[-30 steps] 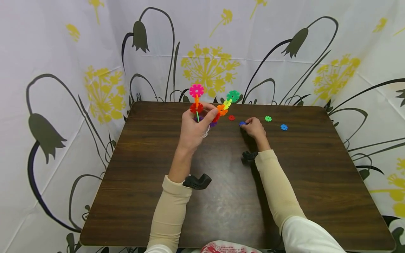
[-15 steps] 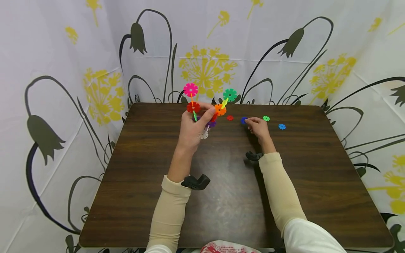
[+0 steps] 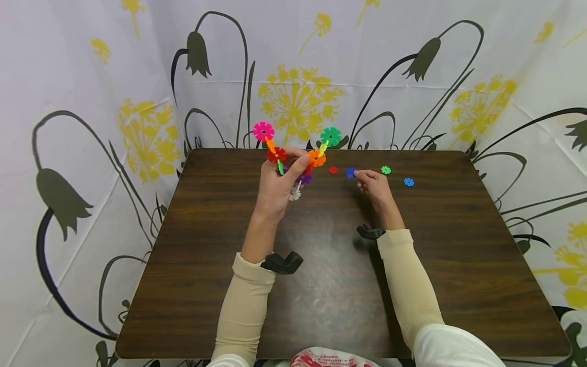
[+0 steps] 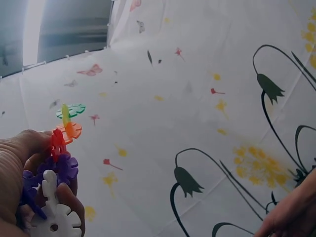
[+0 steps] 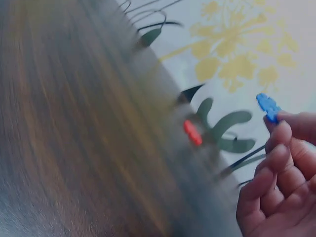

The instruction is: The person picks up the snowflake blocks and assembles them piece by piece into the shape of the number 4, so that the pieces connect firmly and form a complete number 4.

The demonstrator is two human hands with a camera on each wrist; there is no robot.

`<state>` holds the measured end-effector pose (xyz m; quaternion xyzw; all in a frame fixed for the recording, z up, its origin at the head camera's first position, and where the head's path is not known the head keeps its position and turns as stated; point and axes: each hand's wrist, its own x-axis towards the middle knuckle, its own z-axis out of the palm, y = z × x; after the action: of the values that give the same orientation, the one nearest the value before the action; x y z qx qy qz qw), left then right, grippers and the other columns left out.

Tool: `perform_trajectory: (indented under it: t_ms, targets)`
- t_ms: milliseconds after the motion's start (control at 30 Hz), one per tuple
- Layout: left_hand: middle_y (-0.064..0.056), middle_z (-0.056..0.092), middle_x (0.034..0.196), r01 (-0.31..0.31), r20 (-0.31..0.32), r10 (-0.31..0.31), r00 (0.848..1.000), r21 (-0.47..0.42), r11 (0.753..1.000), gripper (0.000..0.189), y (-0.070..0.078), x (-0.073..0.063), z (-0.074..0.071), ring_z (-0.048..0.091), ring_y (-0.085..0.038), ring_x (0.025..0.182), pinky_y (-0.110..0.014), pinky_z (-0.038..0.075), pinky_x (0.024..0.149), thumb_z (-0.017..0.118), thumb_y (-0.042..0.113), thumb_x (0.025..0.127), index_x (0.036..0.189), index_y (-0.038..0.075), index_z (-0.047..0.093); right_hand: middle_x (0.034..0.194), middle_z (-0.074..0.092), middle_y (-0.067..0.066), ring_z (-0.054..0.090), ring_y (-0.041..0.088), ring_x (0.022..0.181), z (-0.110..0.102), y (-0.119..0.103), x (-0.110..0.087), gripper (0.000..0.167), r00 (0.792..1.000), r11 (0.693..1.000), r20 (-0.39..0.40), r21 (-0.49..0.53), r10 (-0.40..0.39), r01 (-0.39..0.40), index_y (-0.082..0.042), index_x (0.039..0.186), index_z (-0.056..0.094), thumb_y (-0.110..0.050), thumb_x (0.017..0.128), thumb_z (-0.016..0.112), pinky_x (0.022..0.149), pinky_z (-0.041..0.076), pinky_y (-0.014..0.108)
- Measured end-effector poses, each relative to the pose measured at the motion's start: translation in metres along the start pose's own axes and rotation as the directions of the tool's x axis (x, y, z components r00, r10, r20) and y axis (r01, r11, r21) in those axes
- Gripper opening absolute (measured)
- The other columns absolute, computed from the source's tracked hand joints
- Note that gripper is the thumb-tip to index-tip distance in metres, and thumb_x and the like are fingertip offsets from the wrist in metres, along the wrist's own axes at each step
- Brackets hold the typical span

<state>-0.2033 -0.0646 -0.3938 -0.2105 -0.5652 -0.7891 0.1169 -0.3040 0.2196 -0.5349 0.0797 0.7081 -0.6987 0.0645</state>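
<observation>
My left hand [image 3: 274, 186] grips a branching chain of interlocking plastic discs with notched edges. One arm of it ends in a pink disc [image 3: 263, 131], the other in a green disc [image 3: 331, 136]. Orange, yellow, red and purple discs sit between, and a white disc [image 4: 55, 222] hangs below the palm. Some of the chain is hidden by the fingers. Between thumb and fingertips, my right hand [image 3: 377, 187] pinches a blue disc [image 5: 268, 107] raised off the table, a short way right of the chain and apart from it.
On the dark wooden table [image 3: 330, 285] lie a loose red disc [image 3: 332, 170], a light green disc [image 3: 386, 169] and a lighter blue disc [image 3: 409, 182]. A flower-printed curtain [image 3: 293, 46] hangs behind the table's far edge.
The right hand has lifted the dark blue disc off the table. The left hand has shifted slightly left and turned the chain, so its pink end leans further left.
</observation>
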Motion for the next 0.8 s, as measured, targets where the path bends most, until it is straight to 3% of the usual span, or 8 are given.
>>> perform_trajectory:
  t_ms: [200, 367, 600, 700, 800]
  targets:
    - [0.001, 0.075, 0.101, -0.046, -0.003, 0.046, 0.999, 0.018, 0.999, 0.004, -0.001, 0.002, -0.001, 0.064, -0.017, 0.088, -0.023, 0.055, 0.077, 0.076, 0.018, 0.102, 0.102, 0.014, 0.076, 0.076, 0.068, -0.003, 0.060, 0.009, 0.067, 0.008, -0.015, -0.014, 0.025, 0.990, 0.985, 0.061, 0.120, -0.129, 0.121, -0.002, 0.107, 0.070, -0.027, 0.105, 0.072, 0.063, 0.054, 0.017]
    - [0.000, 0.075, 0.098, -0.044, 0.003, 0.044, 0.999, 0.036, 0.998, 0.009, -0.003, 0.002, 0.000, 0.067, -0.017, 0.083, -0.024, 0.059, 0.076, 0.070, 0.007, 0.103, 0.104, 0.013, 0.077, 0.073, 0.069, -0.002, 0.061, 0.008, 0.064, 0.012, -0.030, -0.028, 0.019, 0.970, 0.964, 0.072, 0.155, -0.230, 0.217, -0.005, 0.098, 0.070, -0.022, 0.106, 0.071, 0.059, 0.051, 0.014]
    - [0.000, 0.076, 0.099, -0.032, 0.001, 0.032, 0.999, 0.046, 0.998, 0.011, 0.000, 0.000, 0.000, 0.070, -0.017, 0.076, -0.024, 0.062, 0.070, 0.072, 0.008, 0.103, 0.110, 0.011, 0.079, 0.073, 0.069, -0.001, 0.062, 0.009, 0.066, 0.014, -0.051, -0.045, 0.019, 0.938, 0.938, 0.109, 0.157, -0.329, 0.311, -0.004, 0.094, 0.071, -0.019, 0.106, 0.070, 0.063, 0.055, 0.017]
    - [0.001, 0.076, 0.097, -0.045, -0.002, 0.045, 0.999, 0.042, 0.998, 0.011, -0.001, 0.001, 0.001, 0.068, -0.015, 0.075, -0.024, 0.061, 0.069, 0.073, 0.007, 0.102, 0.108, 0.013, 0.079, 0.067, 0.063, -0.002, 0.058, 0.010, 0.062, 0.019, -0.061, -0.053, 0.021, 0.925, 0.927, 0.109, 0.130, -0.365, 0.350, -0.007, 0.090, 0.070, -0.020, 0.107, 0.070, 0.061, 0.050, 0.019]
    - [0.001, 0.076, 0.097, -0.055, -0.012, 0.055, 0.998, 0.049, 0.997, 0.009, -0.001, 0.002, 0.002, 0.068, -0.015, 0.078, -0.023, 0.060, 0.070, 0.073, 0.005, 0.101, 0.108, 0.008, 0.078, 0.061, 0.055, -0.004, 0.052, 0.011, 0.058, 0.025, -0.071, -0.063, 0.024, 0.908, 0.914, 0.111, 0.091, -0.404, 0.395, -0.011, 0.086, 0.066, -0.021, 0.107, 0.068, 0.059, 0.045, 0.024]
